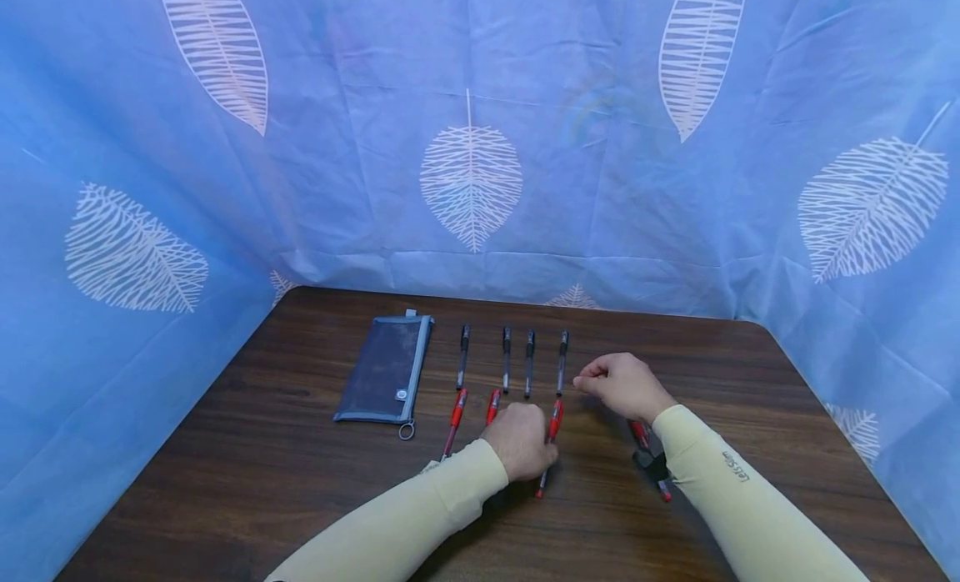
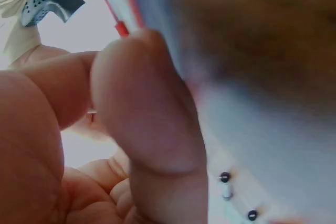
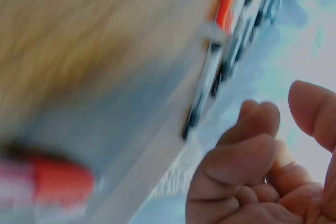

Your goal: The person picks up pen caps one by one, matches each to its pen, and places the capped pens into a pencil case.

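My left hand is low over the table among the red pens, its fingers curled. Its thumb and fingertips grip the middle of a red pen, whose two ends show on either side. Another red pen runs partly under this hand. In the left wrist view the thumb hides the grip. My right hand hovers right of the last black pen, fingers loosely bent. The right wrist view shows a gap between its thumb and fingertips, with nothing held.
Several black pens stand in a row at the back. A red pen lies farther left. Below my right wrist lies another red pen, partly covered. A blue-edged mesh zip pouch rests on the brown table. Blue leaf-patterned cloth surrounds it.
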Available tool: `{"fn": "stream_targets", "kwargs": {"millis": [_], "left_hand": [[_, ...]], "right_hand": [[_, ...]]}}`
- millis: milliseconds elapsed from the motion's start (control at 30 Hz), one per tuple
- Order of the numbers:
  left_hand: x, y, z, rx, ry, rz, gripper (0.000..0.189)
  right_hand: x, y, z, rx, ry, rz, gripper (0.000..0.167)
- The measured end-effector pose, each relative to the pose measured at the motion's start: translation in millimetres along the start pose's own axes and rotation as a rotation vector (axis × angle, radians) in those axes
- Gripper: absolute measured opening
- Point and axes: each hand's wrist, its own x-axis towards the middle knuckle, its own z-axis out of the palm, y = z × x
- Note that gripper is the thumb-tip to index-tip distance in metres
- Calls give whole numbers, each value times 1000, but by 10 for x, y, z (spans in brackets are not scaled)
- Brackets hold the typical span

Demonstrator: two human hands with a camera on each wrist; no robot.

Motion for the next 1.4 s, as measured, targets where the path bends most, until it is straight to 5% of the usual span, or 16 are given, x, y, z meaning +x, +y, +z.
{"fn": "stream_targets", "kwargs": {"millis": [233, 500, 833, 1400], "left_hand": [[21, 155, 1, 29, 84, 73, 48], [102, 361, 99, 57, 98, 146, 49], [102, 337, 124, 45, 62, 109, 46], [81, 294, 124, 32, 57, 96, 45]], "right_hand": [[-106, 231, -277, -28, 107, 64, 40], [-192, 354, -422, -33, 117, 132, 44], [-265, 509, -476, -132, -62, 148, 30], [-313, 593, -415, -139, -117, 191, 31]]}}
